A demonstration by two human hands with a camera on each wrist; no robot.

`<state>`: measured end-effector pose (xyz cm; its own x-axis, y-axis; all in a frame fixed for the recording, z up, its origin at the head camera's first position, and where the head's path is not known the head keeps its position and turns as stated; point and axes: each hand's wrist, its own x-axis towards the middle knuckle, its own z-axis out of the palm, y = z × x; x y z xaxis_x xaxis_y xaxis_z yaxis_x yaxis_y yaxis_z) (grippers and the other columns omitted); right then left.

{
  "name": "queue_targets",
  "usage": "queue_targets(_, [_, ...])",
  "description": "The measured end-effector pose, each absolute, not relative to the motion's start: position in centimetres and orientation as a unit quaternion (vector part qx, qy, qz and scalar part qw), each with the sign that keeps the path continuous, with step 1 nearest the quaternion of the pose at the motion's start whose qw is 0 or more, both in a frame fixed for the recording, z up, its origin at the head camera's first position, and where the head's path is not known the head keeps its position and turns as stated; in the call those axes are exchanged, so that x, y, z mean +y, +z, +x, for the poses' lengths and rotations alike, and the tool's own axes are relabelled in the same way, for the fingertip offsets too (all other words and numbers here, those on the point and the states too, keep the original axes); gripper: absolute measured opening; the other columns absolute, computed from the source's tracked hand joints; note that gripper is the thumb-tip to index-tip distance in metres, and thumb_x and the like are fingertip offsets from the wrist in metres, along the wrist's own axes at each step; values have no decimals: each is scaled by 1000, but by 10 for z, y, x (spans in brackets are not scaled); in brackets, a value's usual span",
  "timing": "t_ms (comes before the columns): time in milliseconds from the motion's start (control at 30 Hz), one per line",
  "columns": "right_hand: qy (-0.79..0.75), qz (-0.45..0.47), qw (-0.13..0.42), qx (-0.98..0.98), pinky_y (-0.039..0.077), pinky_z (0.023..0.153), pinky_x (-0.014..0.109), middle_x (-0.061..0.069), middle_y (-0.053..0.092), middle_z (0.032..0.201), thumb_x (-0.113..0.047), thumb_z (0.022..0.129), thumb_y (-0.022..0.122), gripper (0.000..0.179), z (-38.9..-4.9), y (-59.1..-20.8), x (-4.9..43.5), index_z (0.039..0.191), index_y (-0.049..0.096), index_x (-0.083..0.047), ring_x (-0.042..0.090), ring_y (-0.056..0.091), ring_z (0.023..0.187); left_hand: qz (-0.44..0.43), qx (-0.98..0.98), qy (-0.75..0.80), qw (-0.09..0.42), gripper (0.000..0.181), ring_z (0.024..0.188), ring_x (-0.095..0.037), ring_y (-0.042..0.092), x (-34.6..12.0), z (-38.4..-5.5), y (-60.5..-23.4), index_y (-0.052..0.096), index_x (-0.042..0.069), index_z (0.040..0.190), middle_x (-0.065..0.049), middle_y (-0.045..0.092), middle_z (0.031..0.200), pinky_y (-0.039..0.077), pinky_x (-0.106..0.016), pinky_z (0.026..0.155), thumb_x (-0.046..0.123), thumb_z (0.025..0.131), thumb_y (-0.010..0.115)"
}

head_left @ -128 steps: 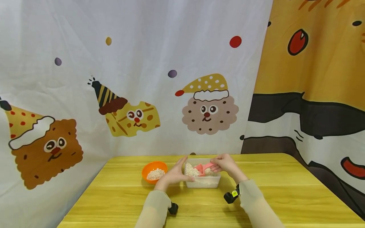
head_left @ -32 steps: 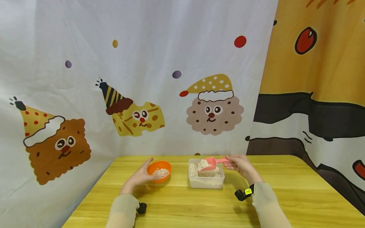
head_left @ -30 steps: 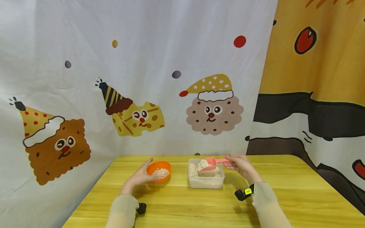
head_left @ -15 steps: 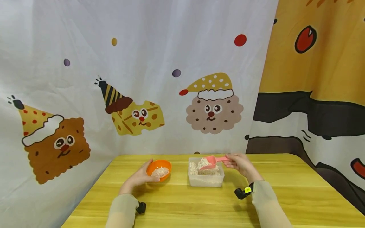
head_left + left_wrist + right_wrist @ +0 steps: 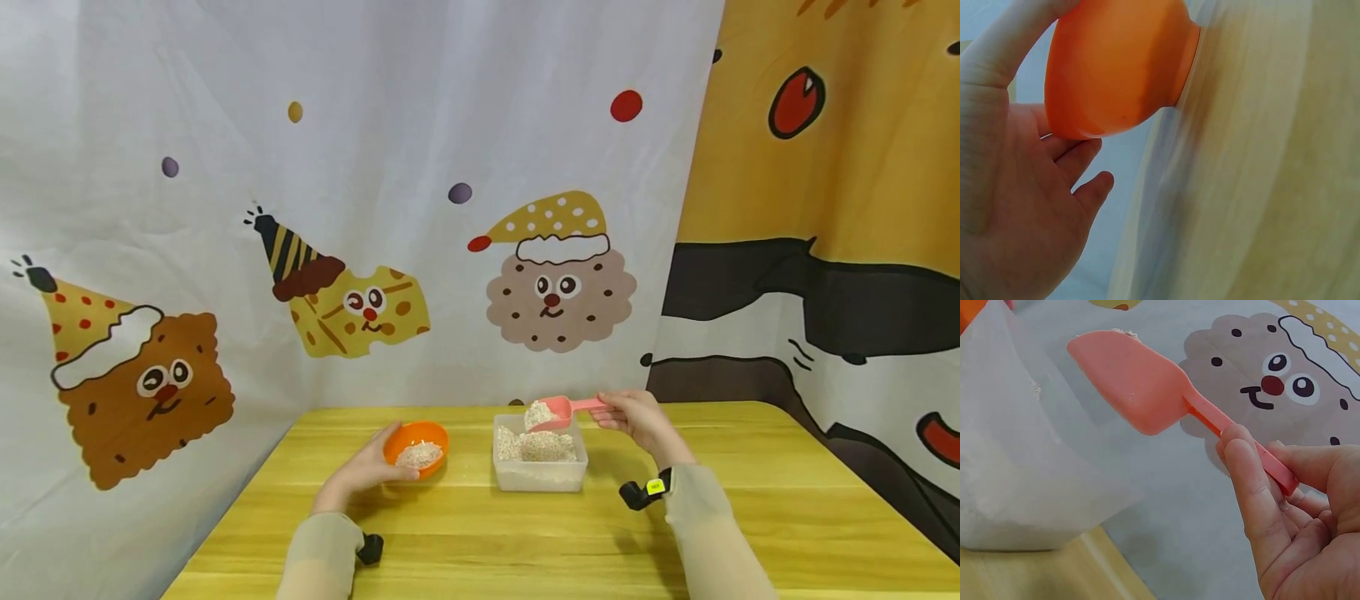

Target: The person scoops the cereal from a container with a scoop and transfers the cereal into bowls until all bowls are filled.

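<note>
"Background and surface?"

"Cartoon-printed fabric (image 5: 390, 150) fills the upper part of the head frame. Below it, a yellow wood-grain table (image 5: 525, 537) extends to the lower edge."

"State of the left hand?"

"Left hand (image 5: 367, 465), left of centre in the lower half: thumb at the near side, fingers round the far side, holding the orange bowl (image 5: 406, 434). Pale grains (image 5: 418, 455) lie in the bowl. Whether its foot is fully seated on the table cannot be told."

"State of the right hand?"

"Right hand (image 5: 637, 418), right of centre: thumb and fingers clamped on the handle of the pink scoop (image 5: 562, 408). The scoop carries grains and is raised above the translucent container (image 5: 540, 478), which also has grains in it."

"Governing alignment?"

"Scoop long axis: nearly level across the head frame. Handle end to the right, mouth to the left, facing the bowl. The bowl lies left of the scoop and slightly lower in the frame; bare table separates bowl and container. Left hand is nearer the bowl, in contact with it; right hand is well apart from it."
</note>
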<state>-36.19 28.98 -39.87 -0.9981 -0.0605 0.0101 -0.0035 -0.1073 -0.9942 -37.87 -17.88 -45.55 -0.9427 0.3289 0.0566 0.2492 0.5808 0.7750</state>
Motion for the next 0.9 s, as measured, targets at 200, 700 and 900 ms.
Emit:
queue_targets(200, [-737,-27,19,675,57,69,26,9,72,79,-8,100,52,27,-363,-391,289,113,55,16,15,71,72,166,885,432,49,109,139,-46,21,-179,-376,-455,22,6,154,-26,15,156,25,-63,106,34,71,86])
queue_targets(700, [-731,-14,19,682,57,69,26,10,72,80,-13,99,56,29,-368,-377,287,113,56,13,15,70,72,166,881,441,51,108,140,-45,21,-179,-377,-454,22,6,154,-25,15,157,25,-63,106,34,71,86])
queue_targets(900, [-722,-31,24,691,56,69,25,8,72,80,-11,101,52,36,-371,-376,284,121,48,19,14,70,73,168,882,438,49,109,140,-45,20,-179,-377,-454,22,5,154,-25,15,157,25,-62,107,34,72,86])
